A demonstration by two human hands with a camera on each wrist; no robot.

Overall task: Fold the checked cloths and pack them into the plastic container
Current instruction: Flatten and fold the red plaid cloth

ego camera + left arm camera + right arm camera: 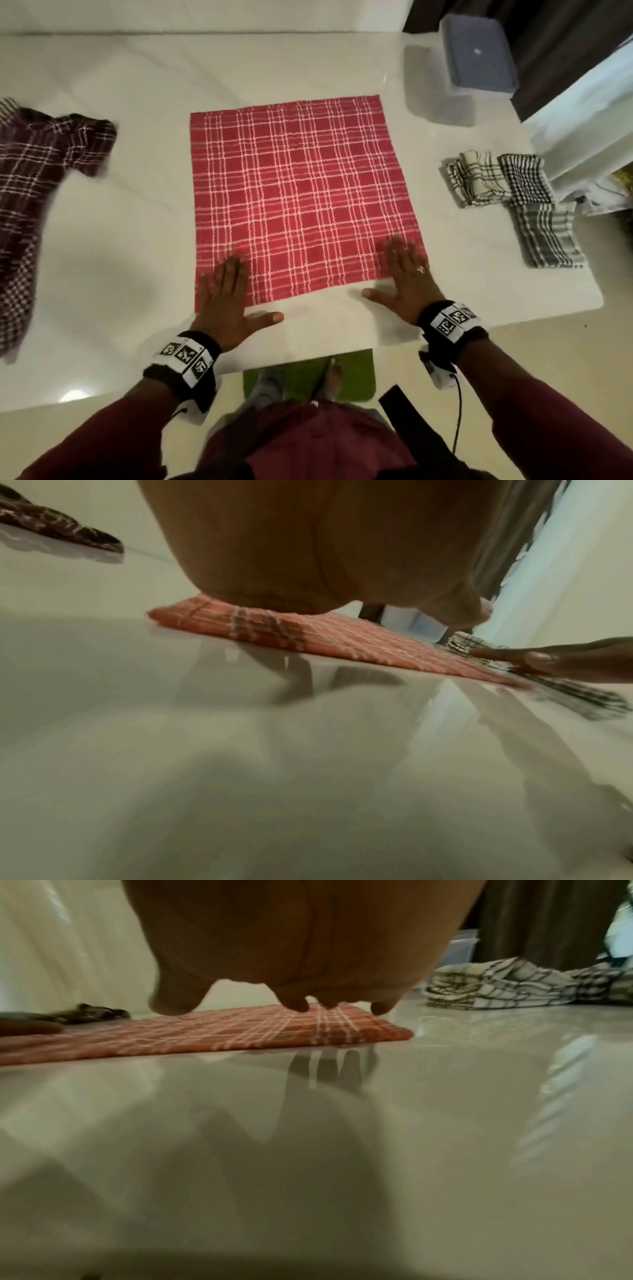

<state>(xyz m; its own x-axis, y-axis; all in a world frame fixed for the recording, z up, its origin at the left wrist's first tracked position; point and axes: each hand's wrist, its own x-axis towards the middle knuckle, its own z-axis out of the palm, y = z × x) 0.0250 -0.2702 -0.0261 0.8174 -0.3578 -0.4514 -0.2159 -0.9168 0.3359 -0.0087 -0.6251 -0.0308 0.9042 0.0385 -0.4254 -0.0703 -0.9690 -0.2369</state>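
Red checked cloth spread flat and single-layered on the white worktop, roughly mid-surface, its near edge running a little short of the worktop's front edge.

My left hand lies palm down on the cloth's near left corner, fingers straight and spread, thumb out to the side on bare worktop. My right hand lies the same way at the near right corner, fingers flat on the cloth, thumb on the worktop; a ring on one finger. Neither hand grips anything. Left wrist view: palm low over the cloth's corner, whether it presses down I cannot tell. Right wrist view: fingertips hang just above or at the cloth's edge; contact unclear from that angle.

Dark maroon checked cloth lies crumpled along the worktop's left edge, well apart from the red one.

Right edge of the worktop: three folded checked cloths close together. A cream one with dark lines, a fine black-and-white one touching it on its right, and a grey-striped one nearer the front, just beside the black-and-white one.

Plastic container at the far right corner, clear walled. A blue-grey lid stands tilted at its far side, leaning toward the dark curtain.

Both wrists carry black bands with printed marker tags.
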